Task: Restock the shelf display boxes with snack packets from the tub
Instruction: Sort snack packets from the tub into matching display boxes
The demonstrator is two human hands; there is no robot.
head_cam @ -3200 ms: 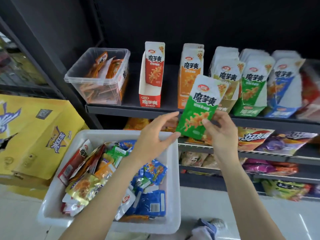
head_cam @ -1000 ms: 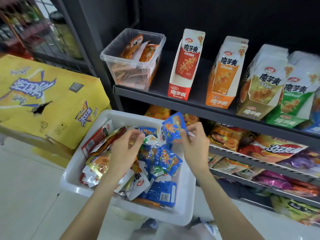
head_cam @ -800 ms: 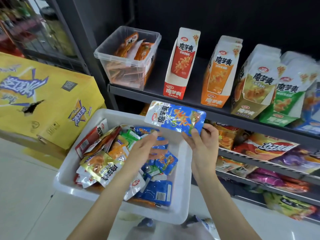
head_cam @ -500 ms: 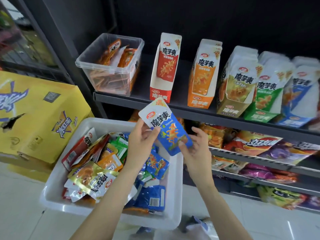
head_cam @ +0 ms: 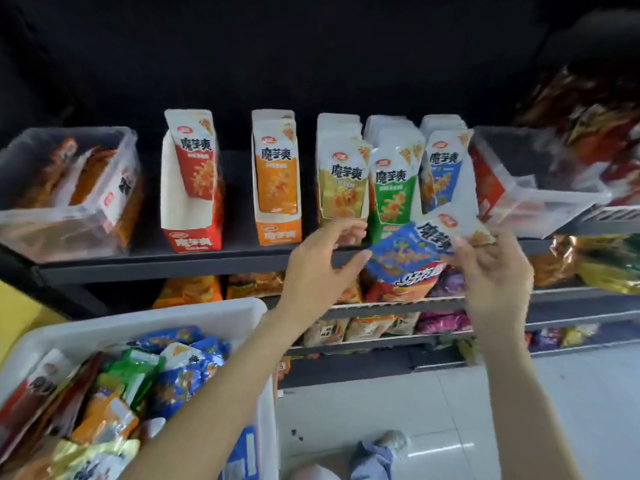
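Note:
Both hands carry a blue snack packet (head_cam: 412, 252) in front of the shelf, just below the blue display box (head_cam: 445, 171). My right hand (head_cam: 491, 271) pinches its white top end. My left hand (head_cam: 318, 268) touches its lower blue end with the fingertips. Beside the blue box stand the green box (head_cam: 393, 188), the yellow box (head_cam: 341, 174), the orange box (head_cam: 275, 178) and the red box (head_cam: 192, 181), each with packets upright inside. The white tub (head_cam: 145, 318) at the lower left holds several mixed packets.
A clear bin (head_cam: 69, 216) with orange packets sits at the shelf's left end, and another clear bin (head_cam: 533, 188) at the right. Lower shelves (head_cam: 398, 303) carry chip bags. A yellow carton (head_cam: 20, 313) shows at the left edge. Tiled floor lies below right.
The blue packet has gone up and to the right, from over the tub to just under the blue display box. Both hands travelled with it, and my view has swung right.

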